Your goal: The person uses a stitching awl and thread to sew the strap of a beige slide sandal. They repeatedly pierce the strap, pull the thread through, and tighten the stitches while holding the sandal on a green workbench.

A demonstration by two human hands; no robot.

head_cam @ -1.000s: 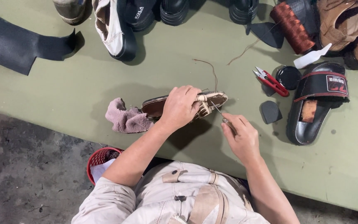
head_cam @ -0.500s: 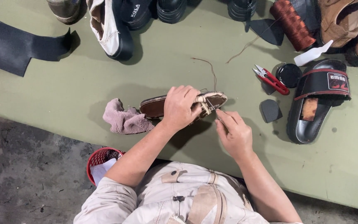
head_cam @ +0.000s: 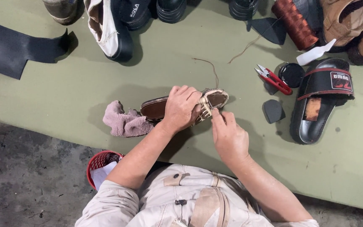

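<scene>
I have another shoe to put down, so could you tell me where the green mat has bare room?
Bare green mat lies left of the pink cloth, below the black rubber sheet. The upper right is crowded.

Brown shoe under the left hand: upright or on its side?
On its side. The brown shoe shows its dark insole to the camera; the left hand presses it onto the green mat.

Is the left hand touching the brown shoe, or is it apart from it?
Touching. The head view shows the left hand lying over the middle of the brown shoe, fingers wrapped on it, with no gap.
</scene>
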